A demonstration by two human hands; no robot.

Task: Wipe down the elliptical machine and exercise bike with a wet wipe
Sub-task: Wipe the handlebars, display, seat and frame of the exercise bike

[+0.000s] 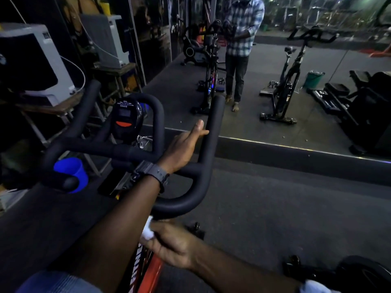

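The exercise bike's black handlebar (127, 152) fills the middle of the head view, with a small console (124, 119) at its centre. My left hand (184, 144), with a dark watch on the wrist, reaches across the crossbar and rests against the right upright horn of the bar, thumb up and fingers around the bar's far side. My right hand (171, 244) is low, just under the bar's near right curve, and pinches a crumpled white wet wipe (147, 230). The bike's red and black frame (148, 269) shows below my arms.
A wall mirror ahead reflects a person in a checked shirt (241, 39), this bike and another bike (285, 81). A blue bucket (73, 172) stands on the floor at left. White machines sit on a stand (38, 66) at far left. A green bucket (313, 78) appears in the mirror.
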